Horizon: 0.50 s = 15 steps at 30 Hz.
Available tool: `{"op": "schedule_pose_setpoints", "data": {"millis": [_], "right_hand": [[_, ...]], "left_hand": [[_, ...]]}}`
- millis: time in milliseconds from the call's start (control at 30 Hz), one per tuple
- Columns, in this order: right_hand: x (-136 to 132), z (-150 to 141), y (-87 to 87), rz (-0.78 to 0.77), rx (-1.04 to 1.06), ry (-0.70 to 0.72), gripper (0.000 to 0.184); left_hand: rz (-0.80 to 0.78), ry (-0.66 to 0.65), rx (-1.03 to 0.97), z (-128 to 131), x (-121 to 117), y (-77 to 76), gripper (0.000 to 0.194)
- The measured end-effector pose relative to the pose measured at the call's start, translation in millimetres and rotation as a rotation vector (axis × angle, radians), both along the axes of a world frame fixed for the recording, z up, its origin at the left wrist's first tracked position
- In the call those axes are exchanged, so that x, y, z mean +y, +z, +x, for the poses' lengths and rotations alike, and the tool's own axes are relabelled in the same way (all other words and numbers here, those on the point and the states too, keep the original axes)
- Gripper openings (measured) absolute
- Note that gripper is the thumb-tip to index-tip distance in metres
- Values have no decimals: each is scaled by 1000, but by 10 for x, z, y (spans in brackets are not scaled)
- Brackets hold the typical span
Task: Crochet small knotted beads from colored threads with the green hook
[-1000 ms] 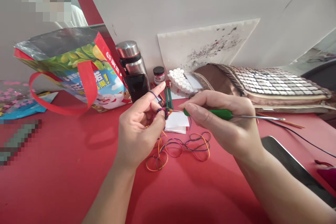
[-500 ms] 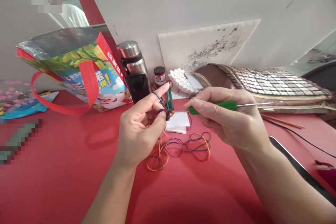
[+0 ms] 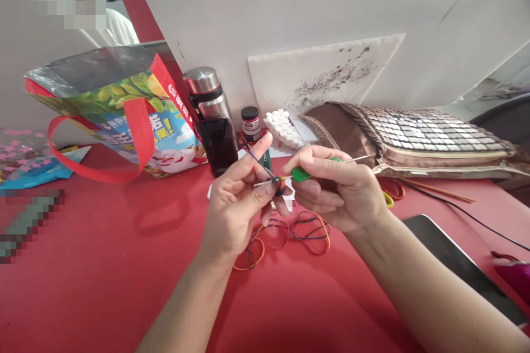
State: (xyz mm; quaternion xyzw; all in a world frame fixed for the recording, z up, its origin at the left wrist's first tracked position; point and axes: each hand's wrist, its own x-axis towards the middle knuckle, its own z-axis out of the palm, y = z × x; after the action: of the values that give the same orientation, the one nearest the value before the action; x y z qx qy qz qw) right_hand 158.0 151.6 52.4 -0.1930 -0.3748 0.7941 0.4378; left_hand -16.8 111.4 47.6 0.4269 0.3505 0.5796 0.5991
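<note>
My left hand (image 3: 229, 212) is closed, pinching a small crocheted piece (image 3: 281, 185) of dark and orange cord between thumb and fingers. A dark blue cord (image 3: 257, 160) runs from this piece up to my raised left index finger. In my right hand (image 3: 351, 185) is a crochet hook (image 3: 300, 175) with a green handle and metal at both ends. Its left metal end passes at the piece, and the tip shows above my left thumb. Loose loops of orange, pink and dark cord (image 3: 325, 231) lie on the red table (image 3: 165, 287) below my hands.
Behind my hands stand a propped phone (image 3: 218, 146), a steel flask (image 3: 207, 94), a dark-lidded jar (image 3: 250, 124) and a bundle of white pieces (image 3: 284, 128). A shopping bag (image 3: 103, 121) is at left. A brown bag (image 3: 439, 138) and a tablet (image 3: 451, 265) lie at right.
My right hand has moved left with the crochet hook, bringing its metal end to the crocheted piece. My left hand has shifted slightly right and turned.
</note>
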Motion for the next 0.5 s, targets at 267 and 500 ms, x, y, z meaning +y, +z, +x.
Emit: {"op": "schedule_pose_setpoints", "data": {"millis": [267,500], "right_hand": [[58,-142,-194,-121,36,-42,16],[61,-160,-202,-153,31,-59,15]], "left_hand": [[-60,92,-7,-51,94,-5,44],[-10,192,309,-168,89,22,22]]}}
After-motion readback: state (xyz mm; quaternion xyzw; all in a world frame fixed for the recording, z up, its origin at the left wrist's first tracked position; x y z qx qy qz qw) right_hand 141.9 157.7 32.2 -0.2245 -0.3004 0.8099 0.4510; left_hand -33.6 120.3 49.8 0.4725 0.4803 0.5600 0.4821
